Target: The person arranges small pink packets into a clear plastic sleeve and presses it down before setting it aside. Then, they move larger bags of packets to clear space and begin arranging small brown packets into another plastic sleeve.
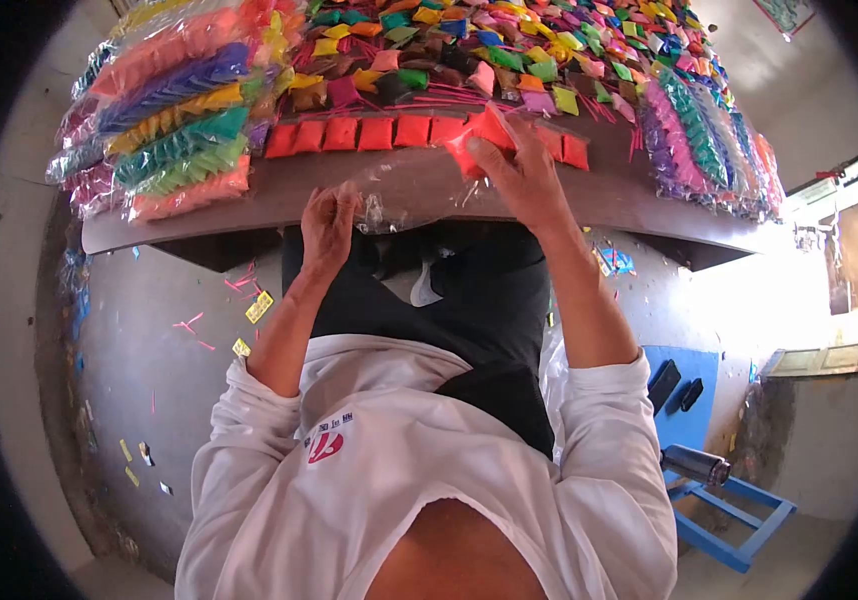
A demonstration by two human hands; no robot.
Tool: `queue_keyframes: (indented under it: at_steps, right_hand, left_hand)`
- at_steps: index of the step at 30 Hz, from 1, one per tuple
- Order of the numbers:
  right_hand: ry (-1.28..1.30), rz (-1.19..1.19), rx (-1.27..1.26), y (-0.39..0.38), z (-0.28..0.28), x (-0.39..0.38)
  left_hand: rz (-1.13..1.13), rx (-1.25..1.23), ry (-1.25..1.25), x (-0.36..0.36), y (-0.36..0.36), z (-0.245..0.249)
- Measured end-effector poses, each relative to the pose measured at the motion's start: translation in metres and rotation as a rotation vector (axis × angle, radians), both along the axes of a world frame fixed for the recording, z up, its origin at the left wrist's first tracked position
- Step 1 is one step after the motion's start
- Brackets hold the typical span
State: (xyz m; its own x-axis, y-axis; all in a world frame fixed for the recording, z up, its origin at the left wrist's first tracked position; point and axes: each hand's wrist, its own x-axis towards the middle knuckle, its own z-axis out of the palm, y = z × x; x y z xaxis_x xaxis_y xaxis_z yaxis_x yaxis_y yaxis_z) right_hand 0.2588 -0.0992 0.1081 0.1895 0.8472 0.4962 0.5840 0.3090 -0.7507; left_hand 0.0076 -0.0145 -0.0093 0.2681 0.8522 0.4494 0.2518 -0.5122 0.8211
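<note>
Person at the near edge of a table (pixel 609 192). Left hand (pixel 332 222) there, fingers curled in and pinching the side of a clear bag (pixel 404 195). Bag spans between the hands, crinkled, over the edge. Right hand (pixel 529 182), slightly farther in, has thumb and fingers closed on red packets (pixel 479 140); exact count cannot be told. Just beyond, a row of red packets (pixel 341 134) lies side by side. Filled bags (pixel 184 150) stacked left, more at right. Farthest: pink strips (pixel 441 102), then mixed-colour packets (pixel 509 50), spread loosely.
</note>
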Motion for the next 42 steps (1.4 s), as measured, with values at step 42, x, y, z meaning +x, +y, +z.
queue_keyframes:
  at_steps: [42]
  right_hand:
    - [-0.122, 0.074, -0.151, 0.065, -0.06, -0.065]
  left_hand:
    - [0.096, 0.052, 0.08, 0.0, -0.005, 0.003]
